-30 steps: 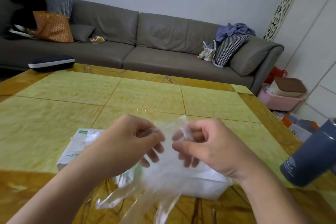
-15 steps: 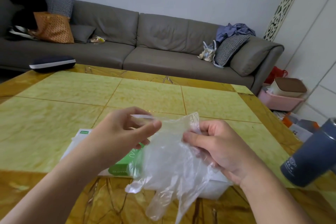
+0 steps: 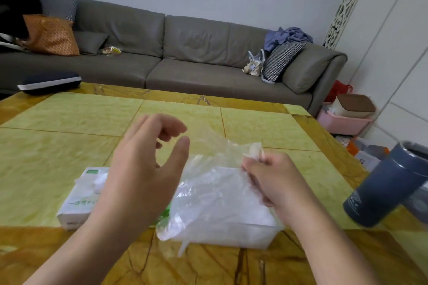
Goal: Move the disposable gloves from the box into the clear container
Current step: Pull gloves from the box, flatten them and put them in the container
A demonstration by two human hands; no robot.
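A thin clear disposable glove (image 3: 208, 187) hangs from my right hand (image 3: 273, 180), which pinches its cuff above the clear container (image 3: 231, 233) at the table's front. The glove's fingers droop over the container's near left corner. My left hand (image 3: 148, 169) hovers just left of the glove with loosely curved fingers, holding nothing. Behind my left forearm lies the white and green glove box (image 3: 78, 196), with a tuft of plastic showing at its top opening.
A dark blue tumbler (image 3: 389, 183) stands at the table's right edge. A navy case (image 3: 49, 81) lies at the far left corner. Beyond the yellow marble table (image 3: 69, 122) runs a grey sofa (image 3: 185, 53). Bins and bags sit on the floor at right.
My left hand has let go of the glove and opened, drifting up and left. My right hand keeps the glove and has lowered it toward the clear container.
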